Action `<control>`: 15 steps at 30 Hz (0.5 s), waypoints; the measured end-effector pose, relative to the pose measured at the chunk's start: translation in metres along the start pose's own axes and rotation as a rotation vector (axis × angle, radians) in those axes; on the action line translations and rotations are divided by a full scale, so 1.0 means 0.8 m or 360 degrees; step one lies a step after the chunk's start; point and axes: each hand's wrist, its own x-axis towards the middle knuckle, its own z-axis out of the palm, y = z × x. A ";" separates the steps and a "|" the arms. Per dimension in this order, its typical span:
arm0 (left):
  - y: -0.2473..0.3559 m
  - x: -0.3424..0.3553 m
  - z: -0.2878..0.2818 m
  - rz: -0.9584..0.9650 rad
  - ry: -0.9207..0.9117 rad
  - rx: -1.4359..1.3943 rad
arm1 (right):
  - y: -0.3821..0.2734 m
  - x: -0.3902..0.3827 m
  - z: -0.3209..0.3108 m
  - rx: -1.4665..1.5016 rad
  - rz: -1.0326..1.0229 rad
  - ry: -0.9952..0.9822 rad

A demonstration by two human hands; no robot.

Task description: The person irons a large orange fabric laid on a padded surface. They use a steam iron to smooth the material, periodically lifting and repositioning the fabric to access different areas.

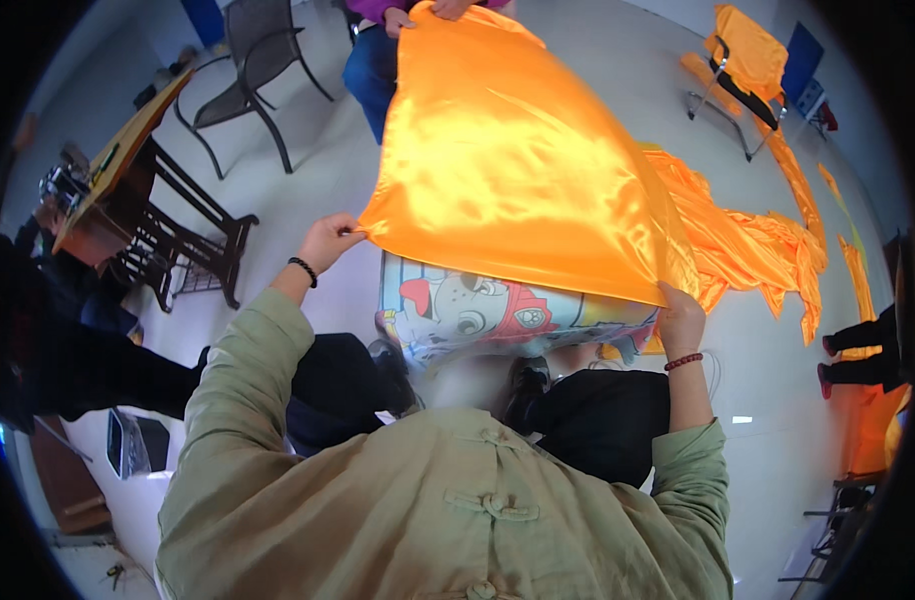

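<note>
A wide sheet of shiny orange satin fabric (518, 160) is stretched out in front of me. My left hand (330, 242) pinches its near left corner between thumb and fingers. At the near right edge my right hand (681, 318) grips the cloth, its fingertips partly hidden by the fabric. Across from me a person's hands (423, 14) hold the far edge. Beneath the near part of the sheet is a low surface with a cartoon-print cover (478, 308); most of its top is hidden. More orange fabric (748, 250) lies bunched on the floor to the right.
A sewing table (128, 160) with dark metal legs stands at left, near a dark armchair (263, 80). Orange cloth drapes over a chair (750, 62) at far right. Another person's dark-clothed legs (868, 345) show at the right; a dark bin (138, 442) is at lower left.
</note>
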 end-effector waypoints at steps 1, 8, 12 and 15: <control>0.005 -0.007 0.009 0.0079 -0.0005 -0.0002 | 0.011 -0.005 0.004 -0.0133 0.0075 -0.0080; 0.042 -0.055 0.052 0.0240 0.0061 -0.0006 | 0.058 -0.047 0.009 -0.0263 0.0083 -0.0160; 0.037 -0.067 0.056 0.0523 0.0116 0.0248 | 0.067 -0.050 0.005 -0.0376 0.0008 -0.0305; 0.031 -0.068 0.061 0.0795 0.0081 0.0489 | 0.072 -0.054 0.004 -0.0438 -0.0026 -0.0280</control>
